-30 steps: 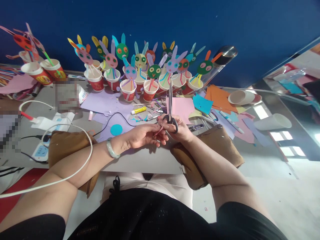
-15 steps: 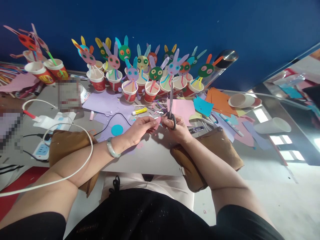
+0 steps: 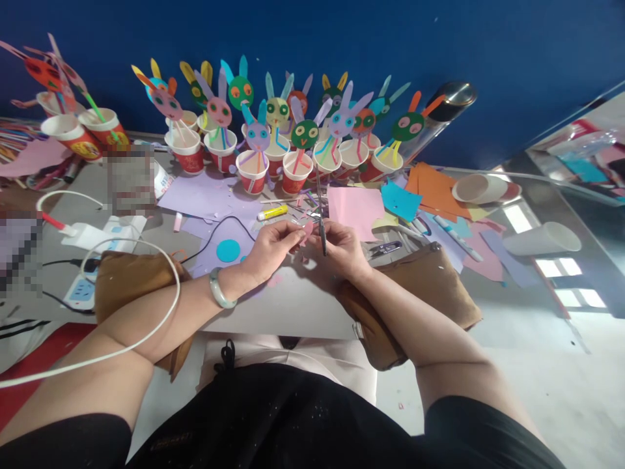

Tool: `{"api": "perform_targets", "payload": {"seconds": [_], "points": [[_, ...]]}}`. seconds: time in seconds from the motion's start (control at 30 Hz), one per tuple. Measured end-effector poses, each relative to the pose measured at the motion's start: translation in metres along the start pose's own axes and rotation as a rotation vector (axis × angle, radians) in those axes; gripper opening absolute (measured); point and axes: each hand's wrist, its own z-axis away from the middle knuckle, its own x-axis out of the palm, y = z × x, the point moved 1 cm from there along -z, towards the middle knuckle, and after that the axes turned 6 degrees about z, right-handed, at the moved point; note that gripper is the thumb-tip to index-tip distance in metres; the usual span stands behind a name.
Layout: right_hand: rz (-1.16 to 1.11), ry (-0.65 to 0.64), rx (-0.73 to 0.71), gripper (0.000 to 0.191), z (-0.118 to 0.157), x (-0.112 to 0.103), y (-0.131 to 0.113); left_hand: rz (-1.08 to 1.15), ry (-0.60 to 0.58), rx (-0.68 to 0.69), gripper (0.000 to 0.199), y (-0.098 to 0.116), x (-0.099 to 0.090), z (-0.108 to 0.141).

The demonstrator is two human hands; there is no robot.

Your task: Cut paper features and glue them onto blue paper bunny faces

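Note:
Between thumb and fingertips my left hand (image 3: 276,249) pinches a small pink piece of paper (image 3: 307,229). My right hand (image 3: 346,253) is closed round a pair of scissors (image 3: 322,238), whose blades point away from me toward the paper cups. The scissors are seen nearly edge-on, close beside the pink piece; whether the blades touch it I cannot tell. Tiny pink scraps lie on the table below my hands. A pink sheet (image 3: 355,212) lies just beyond my right hand, and a yellow glue stick (image 3: 272,213) beyond my left.
Several red-and-white paper cups (image 3: 297,172) with paper rabbit figures line the back by a blue wall. Purple paper (image 3: 195,198), a blue circle (image 3: 228,251) and orange sheets (image 3: 432,192) lie around. Brown cushions (image 3: 420,293) sit under my forearms. A white cable (image 3: 170,312) crosses my left arm.
The scissors have turned edge-on and shifted slightly left, with my right hand moving closer to the left. The pink piece stays in my left hand. The view has shifted a little.

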Motion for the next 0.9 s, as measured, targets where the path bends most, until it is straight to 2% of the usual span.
{"api": "perform_targets", "payload": {"seconds": [0.33,0.6,0.9], "points": [[-0.024,-0.054,0.047,0.036,0.0036,0.0002,0.0005,-0.08,-0.009,-0.019,0.021,0.0048,0.0016,0.0039],[-0.04,-0.134,0.012,0.038,0.0024,-0.0003,0.003,-0.01,-0.043,-0.088,0.03,0.0035,0.0008,0.0036],[-0.077,-0.128,0.012,0.041,0.0027,0.0001,0.0013,0.019,-0.068,-0.094,0.029,0.0023,-0.0015,0.0034]]}}
